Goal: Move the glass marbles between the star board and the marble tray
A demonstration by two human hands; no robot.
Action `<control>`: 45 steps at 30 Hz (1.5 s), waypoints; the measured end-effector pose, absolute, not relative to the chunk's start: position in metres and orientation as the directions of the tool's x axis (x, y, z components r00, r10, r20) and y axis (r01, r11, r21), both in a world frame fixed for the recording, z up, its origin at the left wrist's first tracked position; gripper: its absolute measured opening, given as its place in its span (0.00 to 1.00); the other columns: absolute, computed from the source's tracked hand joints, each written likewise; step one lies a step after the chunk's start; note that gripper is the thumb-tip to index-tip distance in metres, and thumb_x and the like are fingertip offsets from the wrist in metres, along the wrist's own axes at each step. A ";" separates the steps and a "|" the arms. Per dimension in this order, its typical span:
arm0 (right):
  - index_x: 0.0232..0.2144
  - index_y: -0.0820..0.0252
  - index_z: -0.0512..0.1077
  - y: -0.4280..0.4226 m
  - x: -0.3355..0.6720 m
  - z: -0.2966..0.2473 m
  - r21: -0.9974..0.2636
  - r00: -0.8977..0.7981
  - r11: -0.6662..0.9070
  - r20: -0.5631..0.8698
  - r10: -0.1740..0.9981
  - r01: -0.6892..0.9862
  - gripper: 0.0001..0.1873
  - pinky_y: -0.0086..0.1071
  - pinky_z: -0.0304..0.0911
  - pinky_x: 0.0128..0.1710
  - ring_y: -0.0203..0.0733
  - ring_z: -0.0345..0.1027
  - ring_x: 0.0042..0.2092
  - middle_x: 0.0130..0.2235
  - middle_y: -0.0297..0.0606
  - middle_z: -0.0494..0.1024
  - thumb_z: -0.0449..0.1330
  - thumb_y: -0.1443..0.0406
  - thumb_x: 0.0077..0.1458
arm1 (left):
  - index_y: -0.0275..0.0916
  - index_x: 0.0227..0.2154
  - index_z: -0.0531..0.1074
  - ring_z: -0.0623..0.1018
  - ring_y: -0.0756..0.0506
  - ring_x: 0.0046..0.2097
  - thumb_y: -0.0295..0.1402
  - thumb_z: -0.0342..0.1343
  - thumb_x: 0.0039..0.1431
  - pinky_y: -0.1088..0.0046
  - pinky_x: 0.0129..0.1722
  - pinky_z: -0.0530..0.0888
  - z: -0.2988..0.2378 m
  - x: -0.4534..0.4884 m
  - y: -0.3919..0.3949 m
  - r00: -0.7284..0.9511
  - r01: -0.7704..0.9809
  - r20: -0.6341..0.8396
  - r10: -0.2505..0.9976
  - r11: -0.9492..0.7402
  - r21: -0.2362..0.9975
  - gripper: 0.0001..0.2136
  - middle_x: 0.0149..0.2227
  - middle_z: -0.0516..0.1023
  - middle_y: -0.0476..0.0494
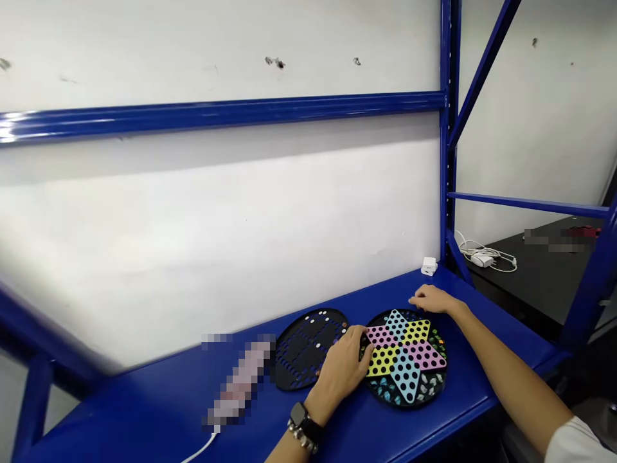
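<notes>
A round black Chinese checkers board point(405, 370) lies on the blue tabletop. Its six-pointed star has pink, yellow and light blue points with black holes. Around the star, the rim pockets hold small coloured pieces. My left hand point(343, 361) rests at the board's left edge, thumb and fingers apart and partly over the rim. My right hand point(434, 299) is by the far right edge with its fingers curled; anything inside them is hidden. To the left is a second round black board point(301, 350) with blue slots and a few white pieces, partly covered by my left hand.
A blurred flat object point(243, 382) with a white cable point(200, 447) lies on the left of the blue table point(154, 399). A white charger point(429, 265) stands at the back corner by a blue post point(448, 161). Beyond is a black table point(544, 257) with coiled cable.
</notes>
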State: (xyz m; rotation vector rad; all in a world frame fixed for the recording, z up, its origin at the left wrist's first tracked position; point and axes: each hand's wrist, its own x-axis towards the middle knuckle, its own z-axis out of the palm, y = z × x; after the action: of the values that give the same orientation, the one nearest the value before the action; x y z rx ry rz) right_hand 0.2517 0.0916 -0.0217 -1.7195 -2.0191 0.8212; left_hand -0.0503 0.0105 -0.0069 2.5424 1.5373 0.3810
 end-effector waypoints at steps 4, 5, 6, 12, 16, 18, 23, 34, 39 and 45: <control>0.17 0.59 0.64 0.093 0.246 -0.026 -0.574 -0.151 0.115 -0.016 0.988 0.811 0.27 0.31 0.52 0.27 0.38 0.64 0.26 0.23 0.36 0.72 0.54 0.45 0.56 | 0.40 0.41 0.67 0.77 0.41 0.45 0.43 0.45 0.65 0.68 0.41 0.71 -0.004 -0.041 -0.003 0.335 0.928 0.142 0.931 -0.353 0.122 0.13 0.45 0.74 0.39; 0.17 0.58 0.63 0.093 0.244 -0.027 -0.566 -0.159 0.124 -0.012 0.987 0.815 0.28 0.31 0.51 0.27 0.38 0.63 0.26 0.22 0.35 0.71 0.53 0.44 0.56 | 0.40 0.40 0.68 0.77 0.40 0.45 0.44 0.45 0.65 0.68 0.40 0.70 -0.004 -0.039 -0.005 0.324 0.937 0.131 0.937 -0.337 0.092 0.14 0.44 0.74 0.39; 0.17 0.58 0.62 0.093 0.243 -0.027 -0.559 -0.167 0.135 -0.006 0.986 0.818 0.28 0.31 0.51 0.27 0.38 0.63 0.25 0.22 0.35 0.70 0.53 0.44 0.57 | 0.39 0.40 0.68 0.77 0.40 0.44 0.44 0.45 0.65 0.68 0.39 0.70 -0.003 -0.037 -0.007 0.318 0.942 0.120 0.941 -0.327 0.069 0.14 0.44 0.74 0.39; 0.18 0.58 0.59 0.089 0.230 -0.029 -0.543 -0.241 0.220 0.034 0.970 0.811 0.28 0.31 0.49 0.27 0.37 0.60 0.25 0.21 0.33 0.68 0.51 0.45 0.59 | 0.37 0.43 0.68 0.78 0.38 0.43 0.44 0.42 0.67 0.65 0.37 0.71 -0.003 -0.033 -0.007 0.353 0.933 0.094 0.931 -0.358 0.039 0.17 0.44 0.73 0.37; 0.20 0.58 0.62 0.087 0.223 -0.030 -0.542 -0.258 0.243 0.050 0.965 0.804 0.26 0.31 0.51 0.28 0.38 0.61 0.26 0.23 0.34 0.69 0.52 0.46 0.58 | 0.38 0.46 0.68 0.78 0.39 0.43 0.44 0.40 0.68 0.65 0.38 0.71 -0.005 -0.035 -0.004 0.392 0.918 0.062 0.918 -0.395 0.041 0.18 0.45 0.72 0.36; 0.20 0.58 0.62 0.088 0.222 -0.031 -0.545 -0.268 0.252 0.052 0.962 0.800 0.25 0.31 0.51 0.28 0.38 0.61 0.27 0.23 0.34 0.69 0.52 0.46 0.58 | 0.38 0.47 0.67 0.78 0.40 0.42 0.44 0.38 0.68 0.65 0.38 0.71 -0.005 -0.035 -0.002 0.379 0.923 0.045 0.924 -0.381 0.044 0.18 0.45 0.72 0.36; 0.21 0.58 0.62 0.090 0.226 -0.036 -0.548 -0.268 0.250 0.048 0.962 0.798 0.26 0.30 0.51 0.28 0.38 0.61 0.27 0.24 0.34 0.69 0.52 0.45 0.58 | 0.39 0.49 0.66 0.78 0.41 0.40 0.41 0.36 0.69 0.66 0.38 0.72 -0.006 -0.035 0.001 0.388 0.922 0.022 0.921 -0.388 0.010 0.17 0.43 0.74 0.38; 0.21 0.58 0.62 0.091 0.227 -0.037 -0.542 -0.279 0.269 0.066 0.958 0.796 0.26 0.30 0.50 0.28 0.37 0.61 0.27 0.24 0.33 0.69 0.51 0.44 0.58 | 0.39 0.38 0.74 0.80 0.41 0.35 0.38 0.34 0.69 0.66 0.36 0.72 -0.008 -0.034 0.004 0.439 0.898 0.014 0.898 -0.439 0.020 0.21 0.35 0.81 0.39; 0.21 0.58 0.62 0.091 0.228 -0.037 -0.544 -0.286 0.277 0.070 0.956 0.792 0.26 0.31 0.51 0.28 0.38 0.61 0.27 0.24 0.34 0.70 0.53 0.44 0.57 | 0.38 0.31 0.77 0.81 0.41 0.35 0.37 0.37 0.68 0.68 0.35 0.71 -0.008 -0.035 0.010 0.430 0.902 0.007 0.903 -0.430 0.027 0.23 0.33 0.82 0.38; 0.21 0.58 0.62 0.091 0.228 -0.037 -0.539 -0.288 0.276 0.063 0.956 0.796 0.25 0.30 0.51 0.28 0.37 0.62 0.28 0.24 0.33 0.70 0.53 0.46 0.58 | 0.37 0.32 0.78 0.81 0.41 0.36 0.38 0.37 0.68 0.68 0.37 0.72 -0.009 -0.036 0.014 0.409 0.912 -0.020 0.912 -0.409 0.017 0.23 0.34 0.81 0.37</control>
State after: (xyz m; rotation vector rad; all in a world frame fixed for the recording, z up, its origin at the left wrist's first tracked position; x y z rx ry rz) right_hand 0.2285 0.0911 -0.0373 -1.5860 -2.1765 0.5826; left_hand -0.0359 0.0135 -0.0093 2.6162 1.6939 -0.0115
